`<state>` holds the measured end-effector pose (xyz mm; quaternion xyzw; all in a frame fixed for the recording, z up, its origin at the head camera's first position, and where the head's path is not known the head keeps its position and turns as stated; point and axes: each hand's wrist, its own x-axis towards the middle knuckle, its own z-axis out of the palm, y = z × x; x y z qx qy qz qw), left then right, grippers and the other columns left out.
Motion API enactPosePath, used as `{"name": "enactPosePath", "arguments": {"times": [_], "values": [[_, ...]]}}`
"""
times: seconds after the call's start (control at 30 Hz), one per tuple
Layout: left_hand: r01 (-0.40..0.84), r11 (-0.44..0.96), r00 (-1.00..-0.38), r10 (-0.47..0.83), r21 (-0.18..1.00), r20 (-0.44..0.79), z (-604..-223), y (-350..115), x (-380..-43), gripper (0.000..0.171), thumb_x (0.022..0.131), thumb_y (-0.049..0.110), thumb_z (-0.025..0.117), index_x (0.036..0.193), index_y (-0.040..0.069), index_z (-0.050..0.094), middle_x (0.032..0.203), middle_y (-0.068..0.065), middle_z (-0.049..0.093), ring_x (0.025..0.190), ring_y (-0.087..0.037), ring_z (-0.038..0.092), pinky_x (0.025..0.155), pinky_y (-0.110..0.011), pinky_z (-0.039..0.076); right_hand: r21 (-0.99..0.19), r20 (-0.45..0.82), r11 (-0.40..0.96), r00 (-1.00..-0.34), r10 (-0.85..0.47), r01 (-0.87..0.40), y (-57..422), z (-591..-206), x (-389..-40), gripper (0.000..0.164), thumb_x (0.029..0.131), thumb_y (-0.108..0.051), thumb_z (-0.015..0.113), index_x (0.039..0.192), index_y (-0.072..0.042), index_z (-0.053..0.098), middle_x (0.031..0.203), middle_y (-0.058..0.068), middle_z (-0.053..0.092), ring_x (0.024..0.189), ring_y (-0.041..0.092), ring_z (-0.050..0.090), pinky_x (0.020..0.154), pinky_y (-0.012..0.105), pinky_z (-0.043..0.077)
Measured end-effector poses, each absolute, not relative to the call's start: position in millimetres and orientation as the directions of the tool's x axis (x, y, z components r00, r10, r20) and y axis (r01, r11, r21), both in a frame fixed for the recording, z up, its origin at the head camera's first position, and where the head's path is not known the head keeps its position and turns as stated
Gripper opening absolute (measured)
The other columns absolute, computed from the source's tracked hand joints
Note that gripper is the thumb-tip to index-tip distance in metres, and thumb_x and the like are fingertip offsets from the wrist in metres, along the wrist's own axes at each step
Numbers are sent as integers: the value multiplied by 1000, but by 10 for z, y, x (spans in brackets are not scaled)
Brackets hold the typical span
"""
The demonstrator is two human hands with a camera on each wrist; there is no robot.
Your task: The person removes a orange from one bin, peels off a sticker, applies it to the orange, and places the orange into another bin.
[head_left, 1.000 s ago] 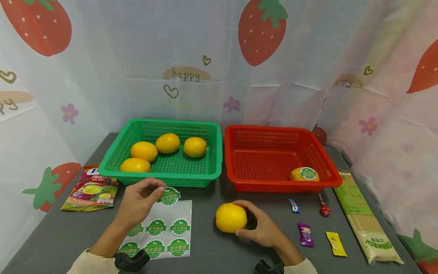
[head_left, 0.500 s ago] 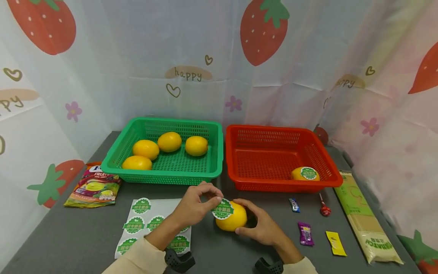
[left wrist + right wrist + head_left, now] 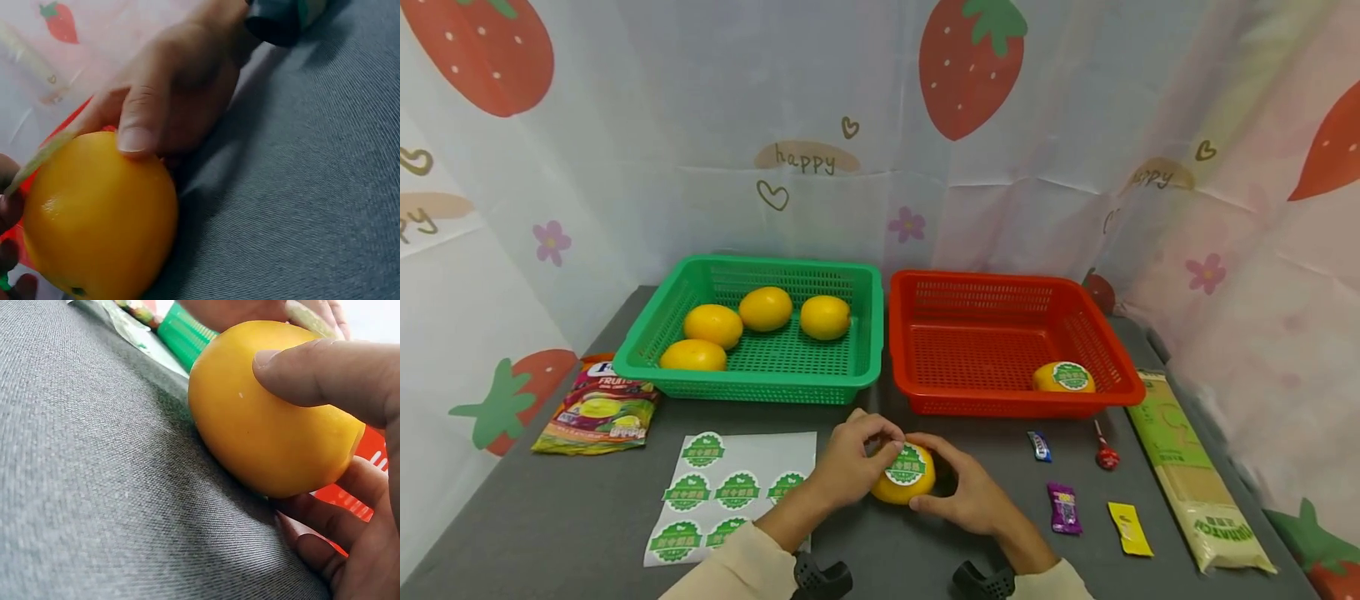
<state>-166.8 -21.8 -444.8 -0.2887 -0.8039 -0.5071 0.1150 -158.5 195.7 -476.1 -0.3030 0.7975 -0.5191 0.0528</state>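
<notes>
Behind everything, filling the upper half of the head view, hangs a pale cloth (image 3: 715, 75) printed with strawberries. Across the lower half spreads a grey tabletop (image 3: 550, 525). A green basket (image 3: 760, 388) stands left of centre and a red basket (image 3: 992, 405) right of centre. At lower left lies a white sheet (image 3: 767, 450) of round green labels; a long noodle pack (image 3: 1198, 475) lies at the lower right and a candy bag (image 3: 598, 408) at the left edge of the tabletop. At lower centre, the right hand (image 3: 966, 492) grips a yellow fruit (image 3: 886, 495) between thumb and fingers, while the left hand (image 3: 850, 462) pinches the edge of a loose label (image 3: 906, 465) in front of it; whether the label's whole face touches the skin cannot be told. Four fruits (image 3: 824, 317) sit in the green basket, and a labelled fruit (image 3: 1047, 379) in the red one. Smallest, at lower right, are a red lollipop (image 3: 1107, 457) and three wrapped sweets (image 3: 1064, 508).
</notes>
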Motion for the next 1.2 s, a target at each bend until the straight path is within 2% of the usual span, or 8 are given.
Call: {"name": "enactPosePath", "arguments": {"times": [0.13, 0.27, 0.43, 0.57, 0.67, 0.83, 1.0, 1.2], "values": [[687, 389, -726, 348, 614, 593, -4498, -210, -1663, 9, 86, 11, 72, 95, 12, 71, 77, 7, 48, 73, -15, 41, 60, -27, 36, -863, 247, 250, -798, -550, -439, 1977, -4792, -1603, 69, 82, -17, 79, 142, -21, 45, 136, -3, 51, 115, 21, 52, 99, 39, 41], [734, 349, -678, 429, 583, 597, -4575, -225, -1652, 29, 85, 25, 77, 111, 13, 74, 97, 0, 49, 89, -17, 44, 70, -30, 42, -864, 250, 238, -790, -560, -443, 1982, -4781, -1597, 69, 83, -20, 78, 143, -22, 44, 135, -3, 52, 114, 22, 53, 98, 39, 41], [705, 272, -681, 515, 654, 520, -4696, -235, -1675, 45, 80, 25, 80, 121, 12, 70, 120, -4, 54, 107, -20, 54, 86, -31, 49, -870, 272, 201, -780, -564, -449, 1977, -4771, -1599, 67, 85, -15, 75, 144, -15, 44, 132, 2, 54, 107, 22, 56, 91, 37, 46], [677, 253, -700, 511, 691, 499, -4706, -221, -1683, 47, 79, 25, 81, 122, 11, 69, 119, -3, 57, 106, -19, 57, 84, -29, 50, -923, 278, 80, -796, -538, -377, 1931, -4741, -1593, 48, 93, -6, 61, 139, -4, 47, 128, 12, 55, 104, 28, 57, 87, 37, 49], [638, 270, -728, 518, 721, 449, -4678, -224, -1682, 46, 81, 32, 79, 122, 13, 70, 118, 0, 56, 103, -19, 56, 83, -29, 49, -956, 239, 35, -846, -477, -290, 1845, -4704, -1575, 35, 99, -7, 53, 133, -2, 52, 124, 14, 57, 102, 29, 58, 84, 36, 50], [519, 248, -758, 575, 818, 306, -4618, -312, -1730, 41, 90, 33, 69, 127, 16, 66, 117, 3, 54, 104, -18, 53, 84, -33, 47, -975, 170, 72, -908, -383, -212, 1738, -4721, -1549, 31, 98, -10, 57, 129, -6, 56, 122, 10, 58, 103, 26, 57, 84, 34, 50], [468, 137, -666, 704, 873, 247, -4573, -428, -1916, 38, 97, 23, 61, 132, 9, 61, 121, -5, 55, 109, -21, 53, 87, -37, 48, -986, 111, 74, -929, -354, -147, 1751, -4711, -1542, 29, 97, -14, 59, 126, -8, 60, 125, 9, 58, 110, 27, 55, 88, 35, 48], [430, 157, -606, 780, 889, 156, -4546, -490, -2091, 41, 97, 26, 59, 134, 8, 60, 124, -4, 56, 110, -18, 52, 91, -35, 45, -999, -1, 47, -901, -433, -22, 1875, -4676, -1600, 39, 101, -23, 53, 137, -8, 54, 136, 10, 52, 121, 27, 48, 97, 37, 41]]}}
